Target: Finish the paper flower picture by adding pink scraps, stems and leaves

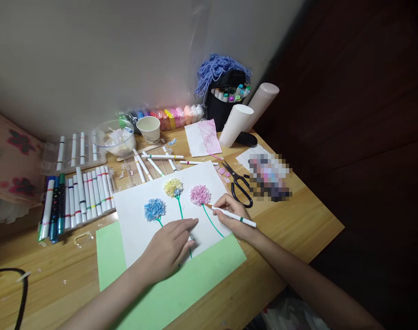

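A white paper sheet (136, 215) lies on a green sheet (167, 293) on the wooden table. Three paper-bit flowers are stuck on it: blue (154, 209), yellow (173, 187) and pink (200, 195), each with a green drawn stem. My left hand (169, 247) lies flat on the white sheet, fingers stretched out over the yellow flower's stem. My right hand (231, 217) is closed on a white marker with a green band (234, 216); its tip touches the paper just below the pink flower, at the top of that stem.
Rows of markers (78, 197) lie at the left, loose ones (154, 162) behind the sheet. Black scissors (239, 184) rest right of it. A paper cup (149, 129), clear bowl (113, 137), coloured pots (167, 117), paper rolls (236, 123) and a marker bag (226, 98) stand at the back.
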The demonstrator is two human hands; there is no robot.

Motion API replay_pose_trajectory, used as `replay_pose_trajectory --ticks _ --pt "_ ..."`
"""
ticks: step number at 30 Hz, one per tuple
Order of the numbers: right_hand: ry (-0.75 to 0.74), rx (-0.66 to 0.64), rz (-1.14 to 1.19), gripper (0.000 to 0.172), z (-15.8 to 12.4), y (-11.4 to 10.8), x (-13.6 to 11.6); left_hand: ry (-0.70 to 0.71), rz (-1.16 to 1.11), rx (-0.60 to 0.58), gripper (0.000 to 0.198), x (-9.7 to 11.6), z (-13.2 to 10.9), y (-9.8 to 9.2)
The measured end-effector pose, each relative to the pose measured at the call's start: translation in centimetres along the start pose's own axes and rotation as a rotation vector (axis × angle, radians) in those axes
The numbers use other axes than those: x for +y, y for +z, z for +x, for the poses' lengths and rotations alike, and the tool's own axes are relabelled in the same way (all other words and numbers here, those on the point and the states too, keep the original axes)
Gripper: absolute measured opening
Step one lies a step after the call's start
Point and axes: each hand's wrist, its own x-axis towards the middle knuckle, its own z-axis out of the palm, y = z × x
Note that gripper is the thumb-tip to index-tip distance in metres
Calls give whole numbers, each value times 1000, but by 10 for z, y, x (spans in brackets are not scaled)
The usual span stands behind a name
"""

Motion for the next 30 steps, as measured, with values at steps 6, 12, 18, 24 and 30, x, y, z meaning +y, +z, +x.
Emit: replay_pose_trajectory --ticks 6,12,18,24,30 --pt "-17 7 -108 4 1 0 -2 16 -10 22 23 -1 1 2" --pt "-24 -7 -44 6 1 0 -1 26 -22 29 20 -4 0 5" --pt "-9 -10 -23 5 1 1 -1 22 -26 22 21 -3 1 3" --pt "-4 -8 -31 5 2 1 -1 15 -30 9 21 -2 1 4" --pt "0 -11 -29 5 1 -1 -3 2 -29 -1 20 -2 0 4"
